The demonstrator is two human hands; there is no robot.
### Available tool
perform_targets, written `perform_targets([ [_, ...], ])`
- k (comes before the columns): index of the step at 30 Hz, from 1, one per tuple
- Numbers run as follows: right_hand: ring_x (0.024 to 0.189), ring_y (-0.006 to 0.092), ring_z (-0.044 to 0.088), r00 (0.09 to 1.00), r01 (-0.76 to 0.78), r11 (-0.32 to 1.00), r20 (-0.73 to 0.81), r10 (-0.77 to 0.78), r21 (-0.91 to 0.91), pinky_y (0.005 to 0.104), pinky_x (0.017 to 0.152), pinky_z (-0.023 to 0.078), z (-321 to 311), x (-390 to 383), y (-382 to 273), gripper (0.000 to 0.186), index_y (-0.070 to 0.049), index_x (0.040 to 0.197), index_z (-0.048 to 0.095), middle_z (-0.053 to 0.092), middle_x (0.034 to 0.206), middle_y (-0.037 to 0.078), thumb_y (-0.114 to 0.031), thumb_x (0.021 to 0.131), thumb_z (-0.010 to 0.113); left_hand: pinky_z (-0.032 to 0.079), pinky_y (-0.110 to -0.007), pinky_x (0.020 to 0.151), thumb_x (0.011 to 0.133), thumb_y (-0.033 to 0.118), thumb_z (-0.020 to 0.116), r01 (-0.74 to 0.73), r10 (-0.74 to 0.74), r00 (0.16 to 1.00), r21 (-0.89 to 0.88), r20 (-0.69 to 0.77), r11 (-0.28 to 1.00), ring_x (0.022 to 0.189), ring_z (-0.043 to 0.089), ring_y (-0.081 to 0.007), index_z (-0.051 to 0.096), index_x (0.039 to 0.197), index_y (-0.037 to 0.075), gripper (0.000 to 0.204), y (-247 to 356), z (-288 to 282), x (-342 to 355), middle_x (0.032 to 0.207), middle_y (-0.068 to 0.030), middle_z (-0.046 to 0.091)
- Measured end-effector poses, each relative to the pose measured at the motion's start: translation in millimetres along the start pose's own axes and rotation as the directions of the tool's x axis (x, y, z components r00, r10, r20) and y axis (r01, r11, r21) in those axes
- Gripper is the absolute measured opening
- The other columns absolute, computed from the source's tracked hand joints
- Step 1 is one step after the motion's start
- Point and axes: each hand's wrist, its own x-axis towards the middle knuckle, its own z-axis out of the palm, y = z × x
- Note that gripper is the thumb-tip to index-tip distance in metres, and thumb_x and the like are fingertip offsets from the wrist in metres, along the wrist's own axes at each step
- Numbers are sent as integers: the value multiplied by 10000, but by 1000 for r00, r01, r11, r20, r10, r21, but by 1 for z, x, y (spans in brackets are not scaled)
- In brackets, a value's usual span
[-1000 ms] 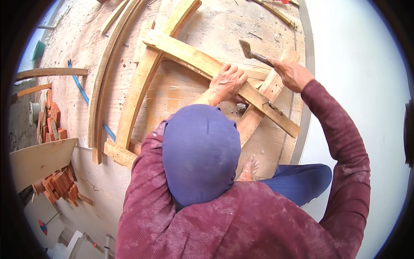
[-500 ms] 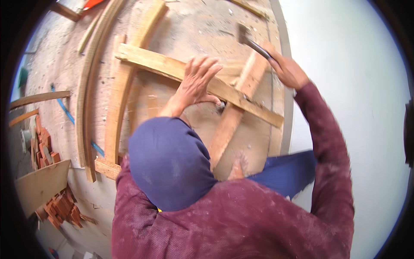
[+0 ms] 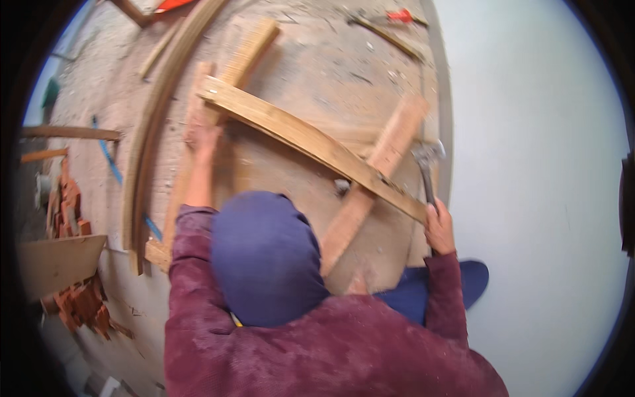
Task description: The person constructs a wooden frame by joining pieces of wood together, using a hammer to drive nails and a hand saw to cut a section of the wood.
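Note:
My right hand is closed round the handle of a hammer, its head pointing away from me beside the right end of a long board. That board lies slantwise across two timbers: a right timber and a left timber. My left hand touches the timber at the left, under the board's left end; its fingers are blurred. A small dark lump lies beside the crossing of the board and the right timber. A rounded shape in blue cloth covers part of the middle.
Long curved strips of wood lie at the left, near a blue strap. Broken red brick pieces and a pale panel are farther left. A wooden stick and a red-handled tool lie far off. A pale wall borders the right.
My left hand has left the long board's middle and moved left onto the left timber. My right hand has come down and nearer with the hammer, which was raised above the right timber.

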Motion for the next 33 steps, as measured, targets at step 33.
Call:
perform_targets([
  [33,560,195,480,983,131,991,-131,-126,29,348,530,386,55,-88,-88,295,-6,1053,553,491,628,111,-286,963,534,303,-449,1057,845,331,627,0,0,1000,-122,-6,993,1258,431,-292,528,1243,71,485,48,-48,-21,1292,-132,525],
])
